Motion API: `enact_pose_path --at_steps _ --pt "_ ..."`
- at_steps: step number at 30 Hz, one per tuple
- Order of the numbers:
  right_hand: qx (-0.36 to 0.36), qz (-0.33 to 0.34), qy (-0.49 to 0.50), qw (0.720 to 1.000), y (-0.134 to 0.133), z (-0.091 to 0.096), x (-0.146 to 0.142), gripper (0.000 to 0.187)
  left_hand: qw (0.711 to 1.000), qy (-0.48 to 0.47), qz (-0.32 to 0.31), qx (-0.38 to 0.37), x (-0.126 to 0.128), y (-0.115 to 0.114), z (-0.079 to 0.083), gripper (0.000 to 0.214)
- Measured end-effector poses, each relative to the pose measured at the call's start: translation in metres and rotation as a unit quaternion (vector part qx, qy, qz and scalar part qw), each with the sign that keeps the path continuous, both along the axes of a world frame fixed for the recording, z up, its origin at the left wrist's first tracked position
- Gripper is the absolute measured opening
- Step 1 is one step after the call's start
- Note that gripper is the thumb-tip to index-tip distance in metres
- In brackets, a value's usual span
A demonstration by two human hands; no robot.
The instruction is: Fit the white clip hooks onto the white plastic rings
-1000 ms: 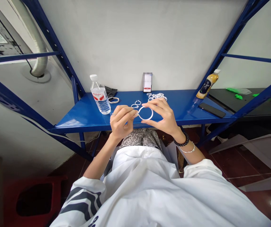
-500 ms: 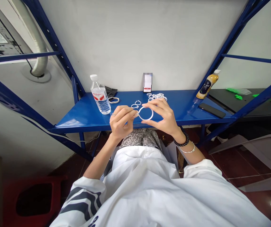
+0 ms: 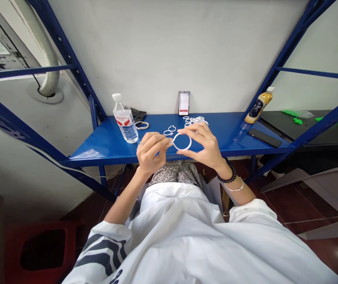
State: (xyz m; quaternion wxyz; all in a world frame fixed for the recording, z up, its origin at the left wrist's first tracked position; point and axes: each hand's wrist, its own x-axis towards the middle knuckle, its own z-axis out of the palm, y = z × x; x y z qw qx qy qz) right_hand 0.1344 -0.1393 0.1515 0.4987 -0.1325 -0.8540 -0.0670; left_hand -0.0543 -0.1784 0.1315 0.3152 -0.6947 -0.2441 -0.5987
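Observation:
Both of my hands hold one white plastic ring [image 3: 182, 141] just above the front edge of the blue shelf [image 3: 104, 144]. My left hand [image 3: 150, 152] pinches the ring's left end between thumb and fingertips. My right hand [image 3: 206, 146] curls round the ring's right side, thumb below and fingers above. Two small white rings [image 3: 169, 129] lie on the shelf just behind my hands. A pile of several more white rings [image 3: 195, 120] lies further back, near the wall.
A clear water bottle [image 3: 124, 119] stands left of my hands, with a white band [image 3: 142, 125] and a dark object behind it. A small card box [image 3: 184, 103] leans on the wall. A tan drink bottle [image 3: 259, 105] and a black phone [image 3: 264, 137] sit at the right.

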Motion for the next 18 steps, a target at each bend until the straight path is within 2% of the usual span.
enact_pose_path --at_steps 18 --pt "-0.043 -0.03 -0.015 0.999 -0.0007 0.0008 0.0027 0.044 0.999 0.024 0.002 -0.039 -0.0053 0.0018 0.0029 0.005"
